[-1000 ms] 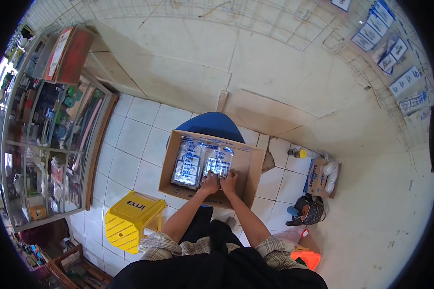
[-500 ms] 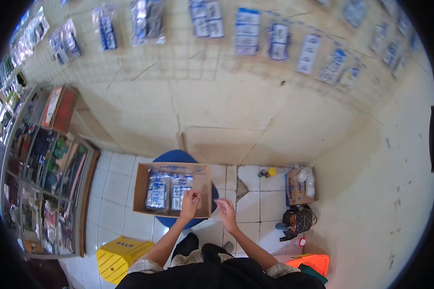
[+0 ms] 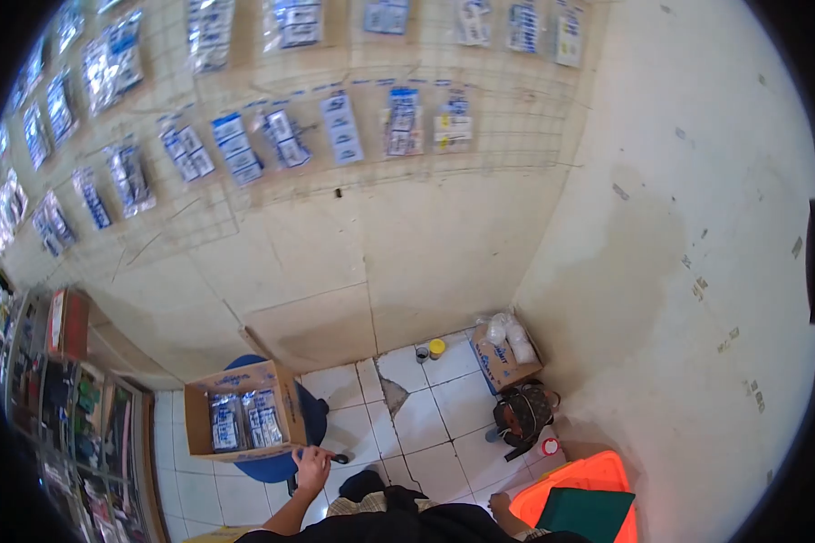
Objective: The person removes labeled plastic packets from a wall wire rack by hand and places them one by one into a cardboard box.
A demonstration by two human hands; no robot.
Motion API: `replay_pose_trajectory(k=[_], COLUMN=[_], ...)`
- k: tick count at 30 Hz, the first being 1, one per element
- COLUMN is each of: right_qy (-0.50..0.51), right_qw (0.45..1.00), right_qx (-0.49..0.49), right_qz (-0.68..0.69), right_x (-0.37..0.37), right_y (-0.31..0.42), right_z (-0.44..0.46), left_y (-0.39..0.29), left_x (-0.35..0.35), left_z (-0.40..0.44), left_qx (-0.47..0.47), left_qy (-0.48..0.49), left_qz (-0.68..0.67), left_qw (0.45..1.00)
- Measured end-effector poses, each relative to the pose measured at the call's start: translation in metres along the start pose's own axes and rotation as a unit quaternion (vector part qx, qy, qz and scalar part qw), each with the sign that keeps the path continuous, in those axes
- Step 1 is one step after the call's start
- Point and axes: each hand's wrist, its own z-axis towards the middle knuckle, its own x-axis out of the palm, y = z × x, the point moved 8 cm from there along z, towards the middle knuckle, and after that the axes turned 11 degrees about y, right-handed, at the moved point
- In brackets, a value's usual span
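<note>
A cardboard box (image 3: 290,407) stands with its top open on a blue round-edged chair seat (image 3: 311,412). Inside lie two stacks of clear plastic packets (image 3: 261,418) with blue and white printing. My left hand (image 3: 311,469) is just below the box's near right corner, close to the seat's edge; its fingers are loosely spread with nothing visible in them. Beside its fingertips is a small black part (image 3: 340,459), and I cannot tell if they touch. Low by my lap is my right hand (image 3: 500,505), next to an orange container (image 3: 598,466). Its fingers are too small to read.
A dark green flat sheet (image 3: 589,513) lies over the orange container. To the right are a patterned backpack (image 3: 523,416) and a carton with white bundles (image 3: 503,362). A yellow-lidded jar (image 3: 437,347) stands by the wall. Packets hang on a wire grid (image 3: 516,118); glass shelves (image 3: 81,425) stand left.
The view has swung right and up, so the box appears farther left and lower. My left hand has moved from over the packets to outside the box; my right hand has drawn back toward my lap.
</note>
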Motion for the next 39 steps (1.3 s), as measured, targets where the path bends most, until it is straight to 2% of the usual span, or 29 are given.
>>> replay_pose_trajectory(k=[3,4,5,6,7,8,9,12,13,15,17,19,20,23,25,27,28,30,34,37,39], right_qy=[0.044,0.116,0.184,0.219,0.171,0.223,0.268,0.24,0.212,0.166,0.165,0.211,0.185,0.133,0.109,0.039,0.05,-0.055,-0.063,-0.032,0.067], right_qw=[0.999,0.988,0.958,0.95,0.971,0.942,0.877,0.903,0.899,0.839,0.814,0.753,0.728,0.651,0.621,0.597,0.591,0.671,0.637,0.612,0.616], right_qx=[0.006,-0.016,-0.042,-0.049,-0.029,-0.214,-0.388,-0.324,-0.377,-0.517,-0.549,-0.608,-0.648,-0.732,-0.755,-0.773,-0.776,-0.727,-0.764,-0.782,-0.768], right_qz=[-0.01,0.105,0.217,0.219,0.163,0.134,0.097,0.146,0.065,0.039,0.098,0.139,0.129,0.152,0.179,0.208,0.212,0.137,0.088,0.113,0.16], right_x=[0.018,0.026,0.034,0.034,0.021,0.028,0.035,-0.009,-0.018,-0.054,-0.114,-0.156,-0.174,-0.218,-0.241,-0.247,-0.239,-0.235,-0.227,-0.239,-0.238], right_y=[-0.032,-0.006,0.026,0.058,0.108,0.158,0.199,0.344,0.39,0.493,0.595,0.68,0.719,0.817,0.866,0.918,0.936,0.972,0.999,1.012,1.023], right_z=[0.058,0.05,0.044,0.038,0.023,0.041,0.045,0.026,0.038,0.028,-0.042,-0.095,-0.113,-0.172,-0.209,-0.193,-0.184,-0.168,-0.165,-0.16,-0.155], left_y=[-0.028,-0.037,-0.046,-0.055,-0.068,-0.081,-0.092,-0.129,-0.146,-0.182,-0.216,-0.244,-0.253,-0.284,-0.292,-0.284,-0.277,-0.273,-0.264,-0.256,-0.249], left_x=[0.034,0.042,0.049,0.057,0.055,0.056,0.053,0.044,0.03,-0.01,-0.061,-0.116,-0.141,-0.204,-0.221,-0.214,-0.207,-0.192,-0.194,-0.199,-0.207], left_z=[0.016,0.03,0.047,0.064,0.089,0.116,0.14,0.228,0.255,0.31,0.356,0.391,0.406,0.458,0.495,0.538,0.55,0.582,0.615,0.629,0.63], left_qx=[0.097,0.105,0.11,0.115,0.124,0.128,0.128,0.165,0.17,0.198,0.24,0.258,0.257,0.25,0.235,0.189,0.183,0.148,0.17,0.132,0.108], left_qy=[0.045,0.045,0.043,0.041,0.021,0.017,-0.002,-0.071,-0.091,-0.147,-0.22,-0.293,-0.324,-0.34,-0.343,-0.34,-0.346,-0.297,-0.286,-0.263,-0.247], left_qz=[-0.003,-0.004,-0.017,-0.032,-0.047,-0.051,-0.078,-0.123,-0.141,-0.18,-0.216,-0.267,-0.302,-0.279,-0.251,-0.224,-0.214,-0.145,-0.141,-0.187,-0.326], left_qw=[0.994,0.993,0.993,0.992,0.991,0.99,0.989,0.976,0.971,0.952,0.921,0.881,0.859,0.863,0.874,0.894,0.895,0.932,0.932,0.937,0.906])
